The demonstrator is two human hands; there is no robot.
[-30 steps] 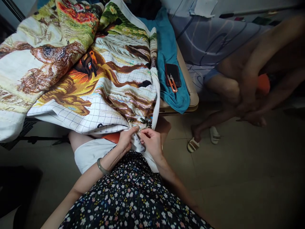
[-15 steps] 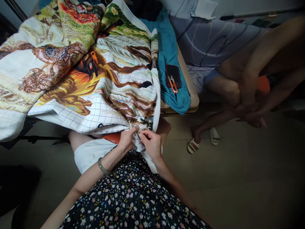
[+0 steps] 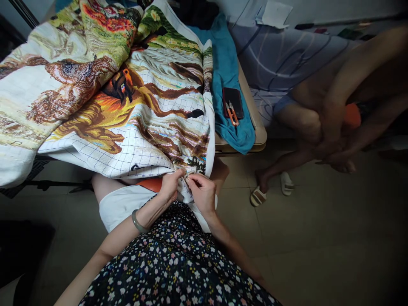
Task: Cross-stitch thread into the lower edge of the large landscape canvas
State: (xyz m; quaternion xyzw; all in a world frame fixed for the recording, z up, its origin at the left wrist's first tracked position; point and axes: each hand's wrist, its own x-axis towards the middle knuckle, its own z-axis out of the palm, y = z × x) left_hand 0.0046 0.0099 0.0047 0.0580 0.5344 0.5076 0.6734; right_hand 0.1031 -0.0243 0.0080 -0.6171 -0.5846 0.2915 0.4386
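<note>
A large cross-stitch cloth point(image 3: 127, 106) with horses in brown, orange and green spreads over my lap and a stand. Its near lower edge hangs down to my hands. My left hand point(image 3: 170, 187), with a green bangle at the wrist, pinches that edge from the left. My right hand point(image 3: 202, 193) pinches the same strip of gridded cloth from the right, thumb and forefinger tips almost touching the left hand's. Any needle between the fingers is too small to make out.
A teal towel point(image 3: 228, 72) drapes a small table point(image 3: 259, 136), with a dark phone point(image 3: 233, 101) and orange thread snips point(image 3: 231, 114) on it. Another person point(image 3: 331, 114) sits bent over at the right, sandalled feet point(image 3: 270, 189) on the tiled floor. A bed stands behind.
My two hands have drawn slightly closer together at the cloth's edge. The rest stays as it was.
</note>
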